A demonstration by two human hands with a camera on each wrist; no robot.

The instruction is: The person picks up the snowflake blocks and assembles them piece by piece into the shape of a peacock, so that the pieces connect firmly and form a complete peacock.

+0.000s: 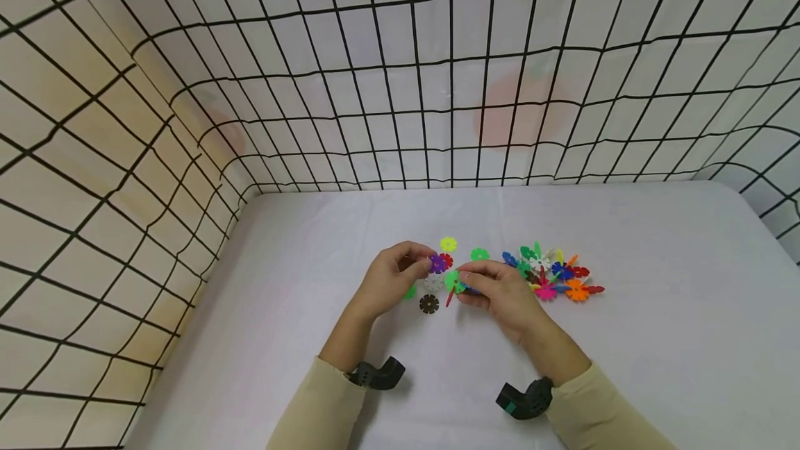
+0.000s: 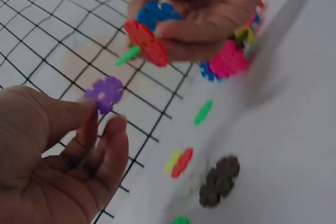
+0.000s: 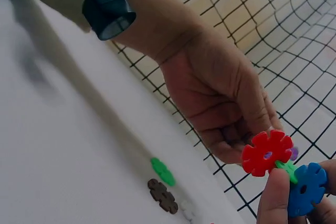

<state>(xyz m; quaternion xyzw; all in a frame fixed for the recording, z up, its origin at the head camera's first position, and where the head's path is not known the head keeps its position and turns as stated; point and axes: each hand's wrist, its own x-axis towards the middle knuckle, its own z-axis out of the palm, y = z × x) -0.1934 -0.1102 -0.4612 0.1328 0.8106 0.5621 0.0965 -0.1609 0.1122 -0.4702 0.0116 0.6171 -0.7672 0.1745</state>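
My left hand (image 1: pixel 389 280) pinches a purple flower-shaped plastic disc (image 2: pixel 105 94) between thumb and finger. Facing it, my right hand (image 1: pixel 505 295) holds a small cluster of notched discs joined together: a red disc (image 3: pixel 266 153), a green disc (image 3: pixel 286 170) and a blue disc (image 3: pixel 307 190). The thumb and fingers of that hand grip the blue one. In the left wrist view a gap separates the purple disc from the cluster. Both hands are above loose discs, among them a brown disc (image 1: pixel 428 304) and a yellow disc (image 1: pixel 448 244).
A heap of mixed-colour discs (image 1: pixel 546 290) lies right of the hands, beyond the right wrist. Another green disc (image 1: pixel 479 254) lies between heap and hands. Black wire mesh (image 1: pixel 451 61) rises behind and to the left of the white tabletop (image 1: pixel 675 339).
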